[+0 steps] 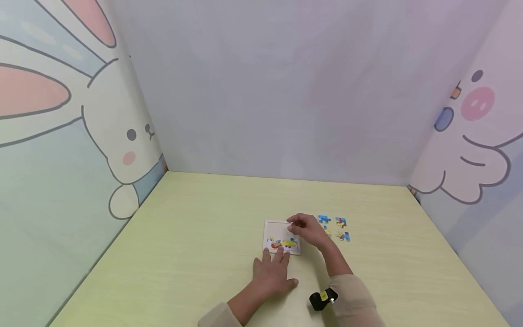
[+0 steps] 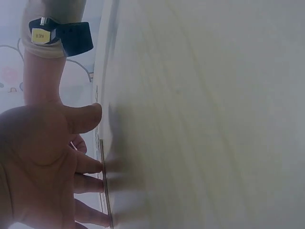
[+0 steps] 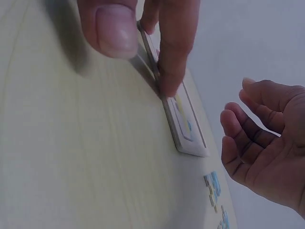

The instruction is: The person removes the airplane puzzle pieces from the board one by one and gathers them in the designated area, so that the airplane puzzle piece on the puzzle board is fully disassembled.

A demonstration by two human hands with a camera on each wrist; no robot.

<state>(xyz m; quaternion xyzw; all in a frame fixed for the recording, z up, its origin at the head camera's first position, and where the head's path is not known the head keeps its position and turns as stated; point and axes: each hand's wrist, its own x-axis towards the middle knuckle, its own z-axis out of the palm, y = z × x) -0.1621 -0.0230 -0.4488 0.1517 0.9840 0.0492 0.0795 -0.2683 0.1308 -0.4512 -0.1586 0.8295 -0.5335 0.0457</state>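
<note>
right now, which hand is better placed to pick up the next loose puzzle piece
Probably the right hand: it is nearer the loose pieces and appears empty, while the left hand touches the near edge of the puzzle board.

Your sleeves point(image 1: 352, 295) are beige; your right wrist camera point(image 1: 317, 302) is black, its label point(image 1: 324, 295) yellow. You face a pale yellow surface point(image 1: 204, 218) with faint streaks, a cream puzzle frame point(image 1: 278, 228), and yellow, red and blue puzzle pieces point(image 1: 289, 243).
</note>
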